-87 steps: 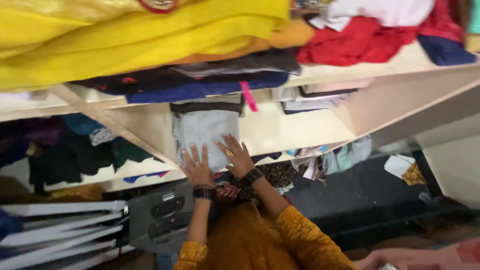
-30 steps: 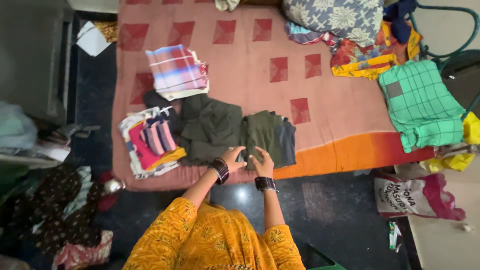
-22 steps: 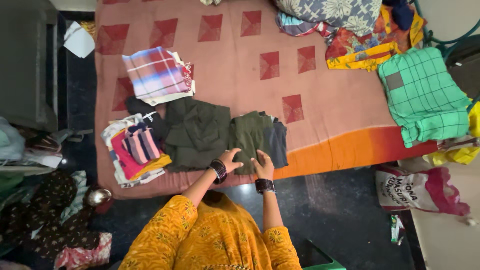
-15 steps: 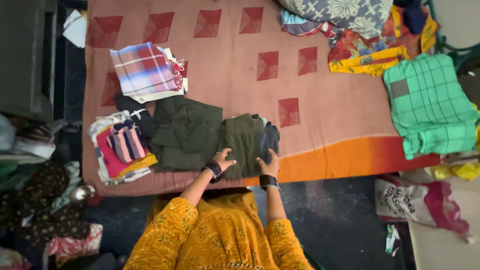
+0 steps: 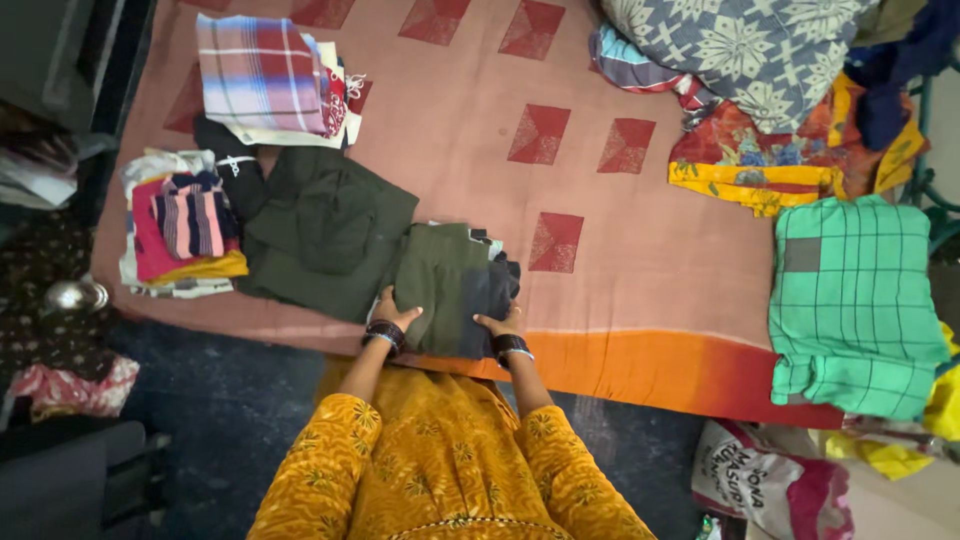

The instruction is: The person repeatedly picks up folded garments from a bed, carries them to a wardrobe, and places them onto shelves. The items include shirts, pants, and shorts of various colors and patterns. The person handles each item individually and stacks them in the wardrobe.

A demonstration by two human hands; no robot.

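Olive-green folded clothes [image 5: 450,285], pink bedsheet [image 5: 450,120]

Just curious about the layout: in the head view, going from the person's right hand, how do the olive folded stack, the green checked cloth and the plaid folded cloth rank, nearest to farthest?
From the right hand:
1. Olive folded stack, touching the hand, at the bed's near edge.
2. Green checked cloth, off to the right.
3. Plaid folded cloth, far upper left.

A pink-and-orange bed [image 5: 640,250] stands on seemingly dark floor [image 5: 230,410].
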